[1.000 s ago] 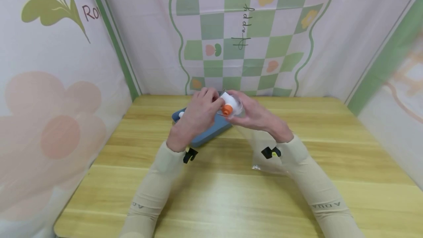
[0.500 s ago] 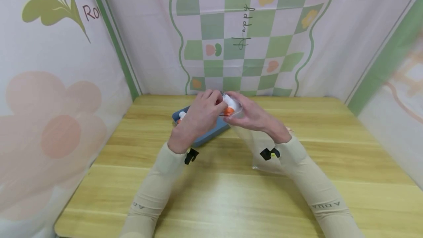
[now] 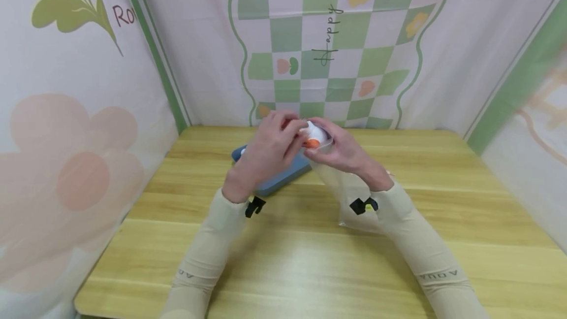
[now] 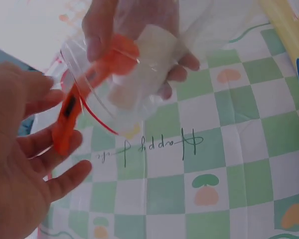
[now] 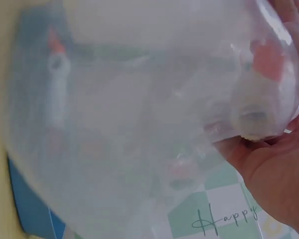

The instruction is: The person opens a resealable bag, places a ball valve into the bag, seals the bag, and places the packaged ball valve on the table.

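My right hand (image 3: pixel 344 150) grips a clear zip bag (image 3: pixel 347 191) around a white bottle (image 3: pixel 315 133) with an orange end. The bag's mouth, edged by a red line, faces my left hand (image 3: pixel 268 149). In the left wrist view a slim orange piece (image 4: pixel 69 112) with a dark slot sticks out through that mouth. Its outer end overlaps the left fingertips, which are spread and relaxed around it. From the right wrist, the bag covers much of the view, and the bottle shows blurred inside it, beside the right palm.
A blue-grey box (image 3: pixel 285 178) lies on the wooden table (image 3: pixel 301 270) under my hands. Through the bag, the right wrist view shows a white tube with an orange pointed tip (image 5: pixel 56 45) at the box. A patterned curtain (image 3: pixel 328 97) hangs behind the table.
My left fingers have loosened and spread by the bag's mouth. The bottle has turned in my right hand, its orange end shifting slightly right and up. The box stays put.
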Action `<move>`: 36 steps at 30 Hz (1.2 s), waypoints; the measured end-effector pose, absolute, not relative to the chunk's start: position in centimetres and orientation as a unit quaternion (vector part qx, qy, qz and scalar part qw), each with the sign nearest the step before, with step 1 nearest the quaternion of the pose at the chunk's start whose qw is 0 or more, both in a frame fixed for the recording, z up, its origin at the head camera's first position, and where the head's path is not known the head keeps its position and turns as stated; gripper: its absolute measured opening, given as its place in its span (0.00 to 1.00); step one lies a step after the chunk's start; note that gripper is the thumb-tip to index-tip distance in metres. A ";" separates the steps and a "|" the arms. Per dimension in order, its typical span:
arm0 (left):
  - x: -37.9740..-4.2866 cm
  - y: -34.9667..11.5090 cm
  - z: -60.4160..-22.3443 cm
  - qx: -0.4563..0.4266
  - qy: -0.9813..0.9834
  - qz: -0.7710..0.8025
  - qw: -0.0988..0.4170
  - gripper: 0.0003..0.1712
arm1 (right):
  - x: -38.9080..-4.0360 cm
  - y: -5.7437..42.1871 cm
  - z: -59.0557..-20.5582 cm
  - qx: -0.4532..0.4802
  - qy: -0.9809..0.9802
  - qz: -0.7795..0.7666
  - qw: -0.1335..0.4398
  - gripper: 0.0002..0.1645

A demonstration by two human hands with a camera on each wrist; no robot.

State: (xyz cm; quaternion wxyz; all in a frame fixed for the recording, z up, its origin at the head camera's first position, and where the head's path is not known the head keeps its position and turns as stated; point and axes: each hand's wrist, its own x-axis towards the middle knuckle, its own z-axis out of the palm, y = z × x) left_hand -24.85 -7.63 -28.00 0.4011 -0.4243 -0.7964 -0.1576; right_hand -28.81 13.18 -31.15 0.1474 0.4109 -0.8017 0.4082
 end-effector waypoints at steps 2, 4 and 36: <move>-25.2 -8.2 -27.7 -0.430 -0.776 -0.219 0.407 0.11 | -29.1 13.6 -31.2 0.394 -0.805 0.416 0.154 0.40; -25.7 -8.9 -27.6 -0.429 -0.762 -0.273 0.402 0.11 | -29.0 13.9 -31.0 0.384 -0.802 0.432 0.150 0.41; -27.3 -8.3 -29.4 -0.468 -0.754 -0.368 0.277 0.04 | -26.8 14.4 -29.8 0.475 -0.647 0.597 -0.011 0.31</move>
